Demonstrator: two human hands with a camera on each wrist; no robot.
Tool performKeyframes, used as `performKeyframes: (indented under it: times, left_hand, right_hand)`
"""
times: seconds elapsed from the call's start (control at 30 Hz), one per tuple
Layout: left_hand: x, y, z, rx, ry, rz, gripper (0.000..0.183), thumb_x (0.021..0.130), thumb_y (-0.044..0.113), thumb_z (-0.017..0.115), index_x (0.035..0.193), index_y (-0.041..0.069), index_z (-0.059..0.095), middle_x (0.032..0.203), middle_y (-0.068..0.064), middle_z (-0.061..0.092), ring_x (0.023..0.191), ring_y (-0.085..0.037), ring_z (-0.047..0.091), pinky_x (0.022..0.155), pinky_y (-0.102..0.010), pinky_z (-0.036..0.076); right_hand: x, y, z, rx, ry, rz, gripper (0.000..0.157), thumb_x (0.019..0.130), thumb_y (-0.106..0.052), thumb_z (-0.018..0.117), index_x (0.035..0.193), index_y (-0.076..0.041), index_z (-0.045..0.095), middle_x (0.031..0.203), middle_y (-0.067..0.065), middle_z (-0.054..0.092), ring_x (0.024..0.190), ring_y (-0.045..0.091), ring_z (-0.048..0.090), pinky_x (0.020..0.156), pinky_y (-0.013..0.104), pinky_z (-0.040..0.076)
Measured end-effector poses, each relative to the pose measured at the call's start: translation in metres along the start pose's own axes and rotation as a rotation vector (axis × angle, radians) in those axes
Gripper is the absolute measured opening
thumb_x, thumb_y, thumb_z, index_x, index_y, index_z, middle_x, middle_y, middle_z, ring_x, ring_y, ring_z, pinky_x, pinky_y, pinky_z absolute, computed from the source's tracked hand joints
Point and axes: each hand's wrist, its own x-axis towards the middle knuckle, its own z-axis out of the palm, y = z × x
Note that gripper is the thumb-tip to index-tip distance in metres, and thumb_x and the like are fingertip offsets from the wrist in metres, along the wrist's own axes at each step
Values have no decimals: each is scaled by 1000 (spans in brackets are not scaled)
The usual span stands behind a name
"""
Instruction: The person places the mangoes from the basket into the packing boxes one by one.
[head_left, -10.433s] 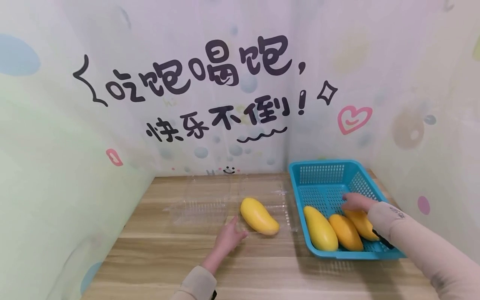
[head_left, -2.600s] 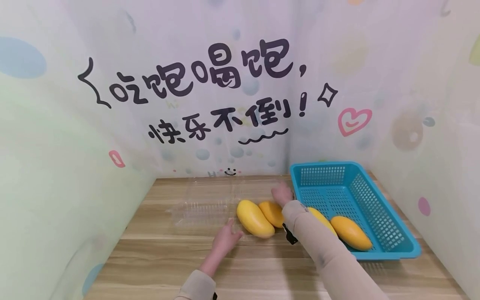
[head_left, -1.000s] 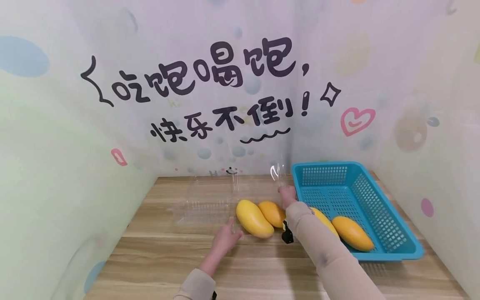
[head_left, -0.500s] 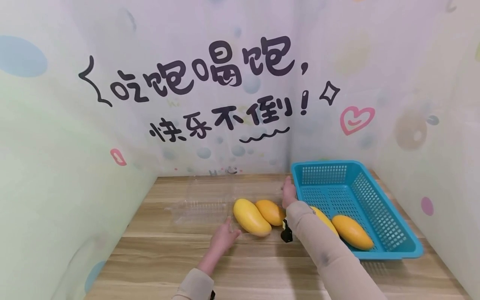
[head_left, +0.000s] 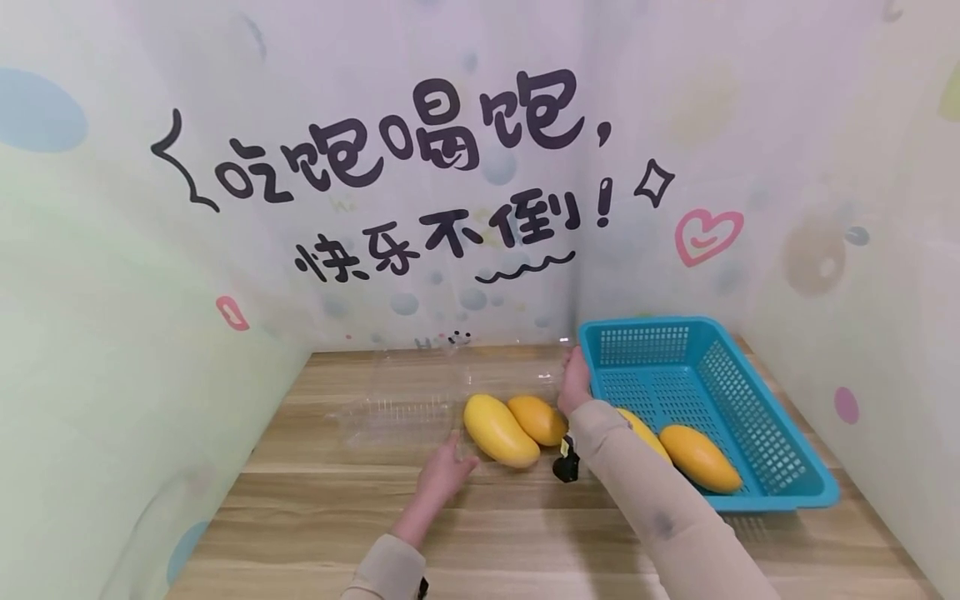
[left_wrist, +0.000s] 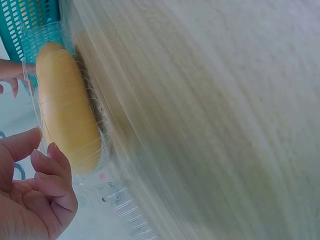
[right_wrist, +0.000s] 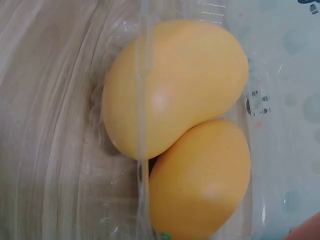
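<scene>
A clear plastic clamshell box (head_left: 483, 379) lies on the table with two yellow mangoes in it. One mango (head_left: 501, 431) is larger; the more orange mango (head_left: 537, 421) touches its right side. My left hand (head_left: 442, 475) is at the box's front left corner, and the left wrist view has its thumb and forefinger pinching the rim. At the right end, between box and basket, my right hand (head_left: 575, 379) holds the clear plastic edge; its fingertips are partly hidden. Only a sliver of that hand enters the right wrist view, where both mangoes (right_wrist: 175, 90) fill the middle.
A blue mesh basket (head_left: 806, 454) stands to the right with mangoes inside, one (head_left: 701, 458) in plain sight and another (head_left: 643, 433) partly behind the right sleeve. Another clear plastic section (head_left: 390, 417) with ridges lies to the left. Printed walls enclose the wooden table (head_left: 315, 517).
Since ten seconds ago, the orange mango has joined the larger one in the box and fewer lie in the basket. The right hand has moved slightly farther back along the box's right end.
</scene>
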Motion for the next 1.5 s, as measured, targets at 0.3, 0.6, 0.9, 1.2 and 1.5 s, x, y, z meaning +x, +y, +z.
performKeyframes:
  times: [0.3, 0.6, 0.9, 1.2, 1.5]
  left_hand:
    - [2, -1, -2, 15, 15, 13, 62, 85, 20, 62, 134, -7, 37, 80, -12, 62, 59, -15, 50, 50, -30, 42]
    - [0, -2, -7, 15, 11, 46, 57, 86, 20, 60, 132, -8, 41, 72, -10, 60, 52, -13, 46, 46, -27, 39]
    - [0, -11, -9, -59, 17, 48, 52, 86, 16, 60, 130, -6, 45, 61, -1, 46, 48, -9, 36, 44, -22, 34]
    - [-4, -17, -15, -279, -10, 22, 41, 88, 2, 47, 128, -9, 46, 68, -7, 51, 51, -11, 43, 47, -24, 41]
    - [-7, -20, -18, -528, -98, -117, 42, 99, 17, 31, 127, -12, 41, 94, -22, 61, 57, -11, 57, 48, -20, 46]
  right_hand:
    - [-11, -10, -6, -16, -141, 99, 39, 95, -36, 34, 117, -5, 43, 135, 10, 38, 124, 28, 33, 108, 43, 25]
    - [-34, -28, -13, 25, -189, 110, 21, 95, -26, 29, 93, -13, 45, 105, 5, 42, 95, 18, 37, 92, 35, 33]
    - [-60, -38, -36, -40, -276, 76, 33, 97, -14, 33, 127, -2, 40, 118, 13, 46, 114, 25, 39, 103, 42, 29]
    - [-80, -27, -63, -267, -413, 10, 44, 95, -1, 26, 138, 7, 22, 144, 23, 23, 132, 35, 22, 110, 47, 20]
    - [-96, -2, -84, -609, -498, -131, 45, 92, -3, 35, 135, 6, 28, 142, 26, 26, 131, 42, 24, 105, 53, 26]
